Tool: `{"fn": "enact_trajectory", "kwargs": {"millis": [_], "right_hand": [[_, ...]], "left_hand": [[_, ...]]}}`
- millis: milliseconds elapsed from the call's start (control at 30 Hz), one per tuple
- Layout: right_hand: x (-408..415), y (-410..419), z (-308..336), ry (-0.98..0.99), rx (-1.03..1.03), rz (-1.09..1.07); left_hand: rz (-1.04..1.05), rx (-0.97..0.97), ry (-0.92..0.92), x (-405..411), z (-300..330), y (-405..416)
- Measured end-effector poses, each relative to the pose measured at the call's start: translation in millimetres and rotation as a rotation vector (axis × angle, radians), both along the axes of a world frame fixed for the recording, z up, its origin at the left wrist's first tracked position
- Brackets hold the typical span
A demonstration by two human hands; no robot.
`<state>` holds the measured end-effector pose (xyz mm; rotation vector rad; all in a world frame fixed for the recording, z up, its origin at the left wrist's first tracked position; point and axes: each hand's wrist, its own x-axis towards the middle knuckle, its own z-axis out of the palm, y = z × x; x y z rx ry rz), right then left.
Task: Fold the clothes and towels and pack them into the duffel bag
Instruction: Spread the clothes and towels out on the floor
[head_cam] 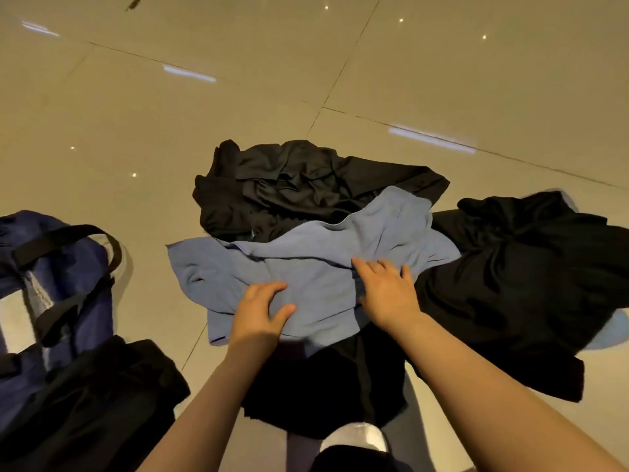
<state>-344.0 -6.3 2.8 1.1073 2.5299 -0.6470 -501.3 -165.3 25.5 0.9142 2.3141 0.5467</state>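
Note:
A light blue towel lies crumpled on the tiled floor, spread over dark clothes. My left hand hovers over its near edge with fingers spread and slightly bent, holding nothing. My right hand lies flat on the towel's right part, fingers straight. A black garment is heaped behind the towel. Another black garment sprawls at the right. A third dark piece lies under the towel's near edge. The navy duffel bag with black straps sits at the left.
A black cloth rests against the bag's near end. A bit of pale blue fabric peeks out under the right garment. Glossy beige floor tiles stretch beyond the pile. My legs and a white sock are at the bottom centre.

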Motion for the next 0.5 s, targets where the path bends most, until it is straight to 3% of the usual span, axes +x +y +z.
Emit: {"fn": "enact_trajectory", "kwargs": {"millis": [67, 200, 333, 500], "right_hand": [[-0.1, -0.6, -3.0, -0.055, 0.032, 0.034], [10.6, 17.5, 18.2, 0.022, 0.098, 0.078], [37.0, 57.6, 75.7, 0.128, -0.028, 0.097], [101.4, 97.2, 166.5, 0.144, -0.079, 0.074]], "left_hand": [[0.023, 0.006, 0.038, 5.4, 5.8, 0.8], [0.036, 0.029, 0.092, 10.8, 31.8, 8.8], [0.036, 0.18, 0.16, 30.4, 87.2, 31.4], [-0.085, 0.44, -0.009, 89.4, 159.5, 92.5]]}}
